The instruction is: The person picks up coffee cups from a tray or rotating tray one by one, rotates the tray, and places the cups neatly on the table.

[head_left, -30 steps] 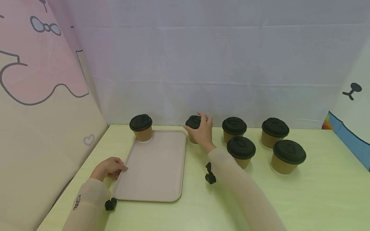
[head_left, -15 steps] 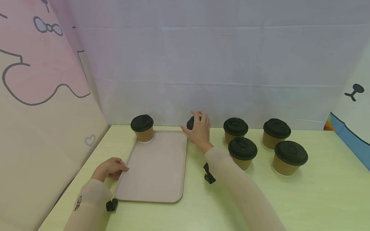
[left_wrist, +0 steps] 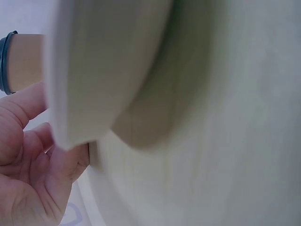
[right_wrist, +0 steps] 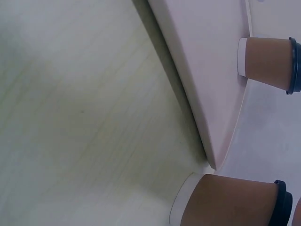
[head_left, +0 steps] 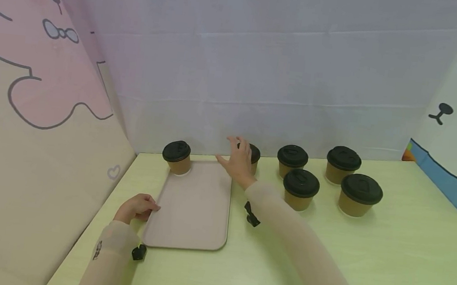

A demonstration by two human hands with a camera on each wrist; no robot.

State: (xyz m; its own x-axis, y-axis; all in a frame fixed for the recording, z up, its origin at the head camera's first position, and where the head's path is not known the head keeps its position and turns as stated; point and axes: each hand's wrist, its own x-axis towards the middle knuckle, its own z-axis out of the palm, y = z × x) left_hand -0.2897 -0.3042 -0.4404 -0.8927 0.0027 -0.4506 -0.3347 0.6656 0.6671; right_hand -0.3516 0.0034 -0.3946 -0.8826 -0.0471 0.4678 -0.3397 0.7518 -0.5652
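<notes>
A pale pink tray [head_left: 190,208] lies on the table's left part, and my left hand [head_left: 138,208] pinches its left edge between thumb and fingers. In the left wrist view the tray's edge [left_wrist: 113,61] sits between those digits. At the tray's far left corner stands a lidded paper cup [head_left: 178,160], brown with a black lid. My right hand [head_left: 240,162], fingers spread and holding nothing, hovers near the tray's far right corner. Partly hidden behind its fingers is another lidded cup [head_left: 254,157]; the right wrist view shows this brown cup [right_wrist: 230,202] beside the tray's corner.
Right of my right hand stand several more lidded cups: a back one [head_left: 292,161], a front one [head_left: 300,189], a far right one [head_left: 343,164] and a near right one [head_left: 360,195]. A pale curtain [head_left: 219,67] closes off the table's back edge.
My right hand has moved left across the front of the cup behind it, its fingers spreading apart from it. That cup stays standing on the table. The left hand keeps its pinch on the tray.
</notes>
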